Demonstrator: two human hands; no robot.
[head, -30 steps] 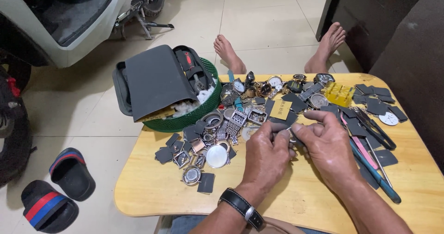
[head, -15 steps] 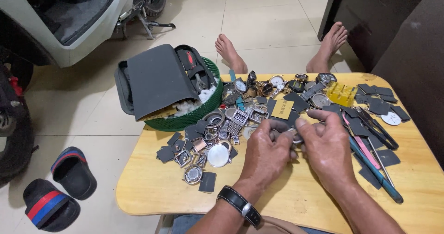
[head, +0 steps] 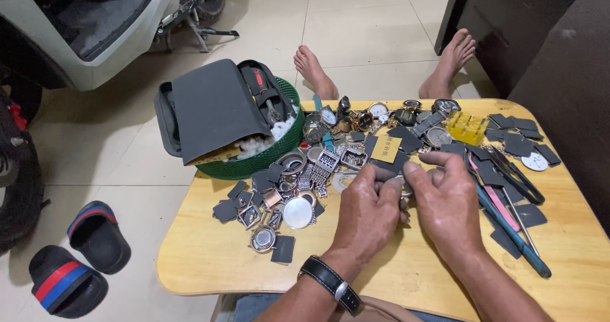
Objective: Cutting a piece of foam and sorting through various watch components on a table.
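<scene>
Small metal watch part (head: 403,183), centre of frame
Silvery, mostly hidden, pinched between both hands' fingertips, just above the pale wooden tabletop; exact shape unclear.

Little differs from the earlier pictures. The left hand (head: 368,211) and right hand (head: 445,201) sit slightly nearer the tabletop's (head: 210,258) near edge than a second ago, drawn back a little from the heap of watch parts (head: 298,182). The right hand's fingers (head: 427,163), which were curled over the small metal piece (head: 401,185), are now stretched flatter towards the left hand's fingertips, both hands pinching it between them. The view itself has drifted slightly rightward.
</scene>
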